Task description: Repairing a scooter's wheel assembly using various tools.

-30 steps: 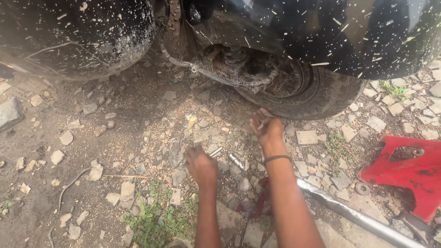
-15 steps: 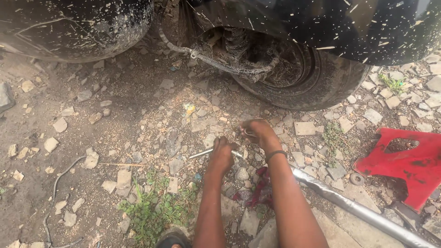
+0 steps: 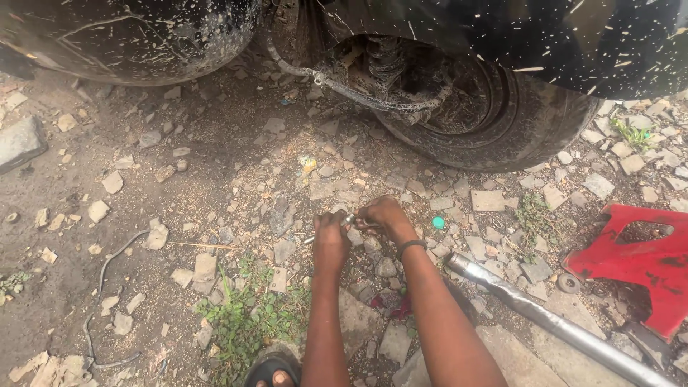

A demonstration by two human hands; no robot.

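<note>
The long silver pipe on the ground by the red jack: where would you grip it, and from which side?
Probably the open upper end of the silver pipe, from above. That stretch lies bare on the stones, near the right hand; farther down it runs beside the red jack and out of frame.

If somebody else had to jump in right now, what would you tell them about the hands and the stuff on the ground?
Left hand: closed around one end of a thin metal tool, low over the stony ground.
Right hand: gripping the same tool's other end; a dark band sits on that wrist.
Nearby: muddy wheel just beyond the hands, long metal pipe lying to the right, red metal stand past it.
Done: tool is off the ground, in both hands.
Left: the tool touches nothing on the car yet; the wheel is on the car.
</note>
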